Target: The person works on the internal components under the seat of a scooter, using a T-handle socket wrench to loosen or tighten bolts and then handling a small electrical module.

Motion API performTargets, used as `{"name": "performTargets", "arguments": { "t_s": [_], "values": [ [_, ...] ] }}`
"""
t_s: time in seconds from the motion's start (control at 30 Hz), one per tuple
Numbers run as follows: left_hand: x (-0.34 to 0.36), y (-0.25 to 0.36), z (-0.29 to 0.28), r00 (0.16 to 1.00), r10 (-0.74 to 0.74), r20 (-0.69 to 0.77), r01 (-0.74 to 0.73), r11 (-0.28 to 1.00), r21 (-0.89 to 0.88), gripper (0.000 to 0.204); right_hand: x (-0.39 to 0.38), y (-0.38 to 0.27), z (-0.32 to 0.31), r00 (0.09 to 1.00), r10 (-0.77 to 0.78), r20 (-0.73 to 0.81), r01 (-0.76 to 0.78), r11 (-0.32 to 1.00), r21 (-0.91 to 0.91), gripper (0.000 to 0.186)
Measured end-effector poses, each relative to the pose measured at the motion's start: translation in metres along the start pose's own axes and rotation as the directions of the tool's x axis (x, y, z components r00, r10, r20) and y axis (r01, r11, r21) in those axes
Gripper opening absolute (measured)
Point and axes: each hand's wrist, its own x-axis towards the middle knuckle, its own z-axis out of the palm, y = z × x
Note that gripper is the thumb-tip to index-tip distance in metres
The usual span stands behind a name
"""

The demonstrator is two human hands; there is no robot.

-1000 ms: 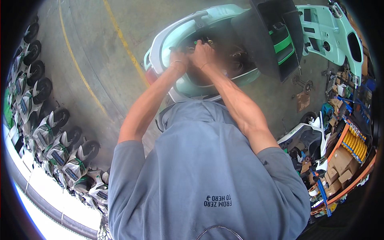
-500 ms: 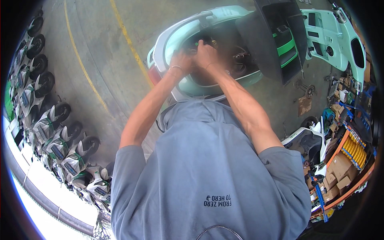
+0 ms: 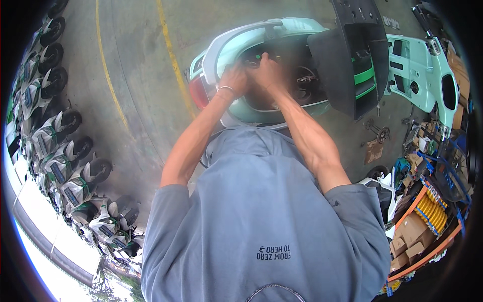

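Mint scooter body [image 3: 298,23], around the grip: left hand [image 3: 235,79] and right hand [image 3: 270,75] close together in its open cavity. Fingers blurred, partly hidden; can't tell if grip is wide, narrow or holding something. Green spot [image 3: 258,57] just beside right fingertip, kind unclear. Whole machine probably heavy; shell likely stiff, smooth, a bit slippery, scratchable. Best hold seems the pale grey trim [image 3: 211,63], left of grip. Black panel [image 3: 326,65] right of grip. Writing: dark upside-down lettering on grey shirt [image 3: 266,201], below grip; labels on parked scooters [image 3: 74,185], far left, too small to read.
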Motion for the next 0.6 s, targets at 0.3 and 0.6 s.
{"name": "performTargets", "arguments": {
  "t_s": [0.3, 0.6],
  "values": [
    [-0.015, 0.013, 0.006, 0.986, -0.072, -0.153, 0.076, 0.997, 0.020, 0.081, 0.006, -0.001, 0.003, 0.999, 0.015, 0.037, -0.015, 1.000, -0.025, 0.069],
    [-0.059, 0.034, 0.013, 0.953, -0.227, -0.199, 0.122, 0.892, -0.435, 0.067, 0.010, 0.005, 0.001, 0.997, -0.068, 0.039, 0.070, 0.996, -0.057, 0.085]
  ]
}}
